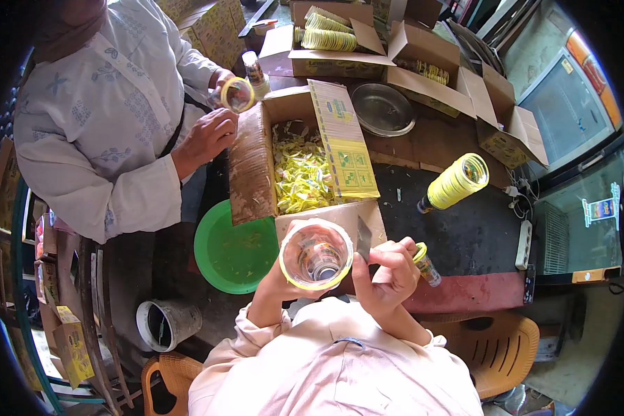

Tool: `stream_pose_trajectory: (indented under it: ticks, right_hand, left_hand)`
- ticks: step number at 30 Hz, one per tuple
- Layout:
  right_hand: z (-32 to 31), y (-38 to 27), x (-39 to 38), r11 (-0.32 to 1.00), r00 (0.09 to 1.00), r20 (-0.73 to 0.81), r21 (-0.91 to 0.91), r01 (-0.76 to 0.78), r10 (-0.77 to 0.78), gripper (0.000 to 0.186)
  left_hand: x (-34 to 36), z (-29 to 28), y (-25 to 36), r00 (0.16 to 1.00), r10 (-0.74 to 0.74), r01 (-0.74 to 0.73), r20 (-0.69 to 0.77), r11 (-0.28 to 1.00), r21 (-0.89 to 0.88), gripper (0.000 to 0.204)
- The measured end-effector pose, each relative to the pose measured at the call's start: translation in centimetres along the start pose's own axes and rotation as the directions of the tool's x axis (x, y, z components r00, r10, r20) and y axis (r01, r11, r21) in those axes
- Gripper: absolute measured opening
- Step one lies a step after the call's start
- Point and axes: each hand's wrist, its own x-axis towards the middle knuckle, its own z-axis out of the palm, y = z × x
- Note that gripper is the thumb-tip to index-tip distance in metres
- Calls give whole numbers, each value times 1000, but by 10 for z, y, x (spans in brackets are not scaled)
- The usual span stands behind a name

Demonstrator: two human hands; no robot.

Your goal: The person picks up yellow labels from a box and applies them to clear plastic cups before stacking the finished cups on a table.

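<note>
My left hand [274, 281] is closed round a plastic cup [315, 253] with a yellow rim, its open top facing up and more cup-like layers visible inside. My right hand [385, 274], fingers curled, pinches a flat metal blade [363, 239] at the cup's right side. Just beyond that hand stands a slim clear cup [428, 270] with a yellow top. A tall stack of yellow-rimmed cups [451, 186] is farther back on the dark table [457, 243]. In front of me, an open carton [252, 163] holds yellow plastic scraps [301, 180].
A co-worker [104, 125] at left holds a yellow-rimmed cup [237, 95]. Around lie a green basin [218, 249], a metal tray [381, 125], cartons of cup stacks [340, 66], a white bucket [173, 324], a power strip [523, 244], plastic chairs [506, 353] and a glass-fronted cabinet [579, 229].
</note>
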Motion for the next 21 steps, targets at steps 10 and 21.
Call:
stream_pose_trajectory:
  ticks: [10,21]
  right_hand:
    - [1,2,0,998,999,5,-35,53,-53,21]
    - [-2,2,3,999,998,39,-27,46,-45,23]
  left_hand:
    - [5,-1,8,986,126,-147,109,966,214,79]
    - [4,-7,6,989,-40,37,145,999,24,78]
